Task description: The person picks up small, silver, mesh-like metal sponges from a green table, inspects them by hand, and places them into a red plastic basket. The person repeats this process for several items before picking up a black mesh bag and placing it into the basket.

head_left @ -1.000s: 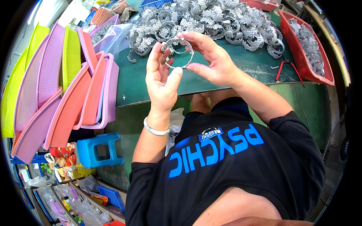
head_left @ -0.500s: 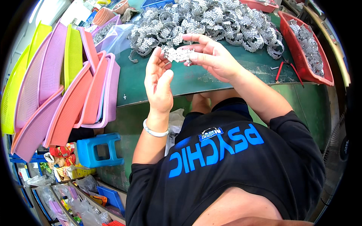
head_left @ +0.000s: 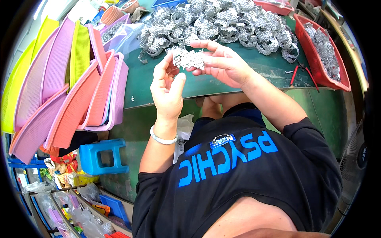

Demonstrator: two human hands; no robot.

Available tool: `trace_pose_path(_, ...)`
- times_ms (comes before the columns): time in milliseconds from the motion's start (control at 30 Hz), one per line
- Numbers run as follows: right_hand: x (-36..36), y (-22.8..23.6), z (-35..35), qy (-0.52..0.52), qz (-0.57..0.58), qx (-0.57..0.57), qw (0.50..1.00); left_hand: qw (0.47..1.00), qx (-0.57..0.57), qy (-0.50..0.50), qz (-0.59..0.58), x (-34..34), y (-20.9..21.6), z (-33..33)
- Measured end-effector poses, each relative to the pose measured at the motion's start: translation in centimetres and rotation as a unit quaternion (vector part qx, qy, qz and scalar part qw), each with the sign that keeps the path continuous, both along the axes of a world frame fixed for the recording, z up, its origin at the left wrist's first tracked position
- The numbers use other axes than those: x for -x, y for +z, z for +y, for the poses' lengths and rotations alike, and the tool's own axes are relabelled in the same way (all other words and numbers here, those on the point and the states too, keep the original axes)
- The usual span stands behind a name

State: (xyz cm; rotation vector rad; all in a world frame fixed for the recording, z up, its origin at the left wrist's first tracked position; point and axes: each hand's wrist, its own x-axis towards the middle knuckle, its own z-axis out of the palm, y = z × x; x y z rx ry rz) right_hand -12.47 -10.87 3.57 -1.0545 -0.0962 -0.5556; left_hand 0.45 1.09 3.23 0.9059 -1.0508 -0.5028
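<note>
Hands are up over the near edge of the green table [head_left: 246,79]. Right hand [head_left: 222,63] pinches a bunched silver sequin strip [head_left: 188,58] between thumb and fingers; left hand [head_left: 168,89] is open beside it, fingertips just touching the strip's end. Behind lies a heap of silver coils [head_left: 222,23], a red tray [head_left: 317,59] to the right, stacked pink and yellow trays [head_left: 67,87] to the left.

Trays [head_left: 59,91] left of table [head_left: 246,79]
</note>
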Motion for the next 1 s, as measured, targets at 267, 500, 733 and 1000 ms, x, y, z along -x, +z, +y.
trace_pose_path(267,-0.1,0.0,0.3,0.027,-0.013,-0.017,0.999,0.999,0.005,0.029,-0.019,-0.5,-0.5,0.3)
trace_pose_path(500,-0.3,-0.4,0.4,0.04,-0.035,-0.02,0.998,0.997,0.004,0.032,-0.068,-0.3,-0.4,0.3)
trace_pose_path(733,-0.9,-1.4,2.1,-0.058,-0.016,0.041,0.997,1.0,-0.006,0.007,-0.021,0.5,0.1,-0.6)
trace_pose_path(1000,0.3,-0.6,1.3,-0.036,0.009,0.031,0.999,0.991,-0.039,-0.053,-0.113,-0.5,1.0,-0.7)
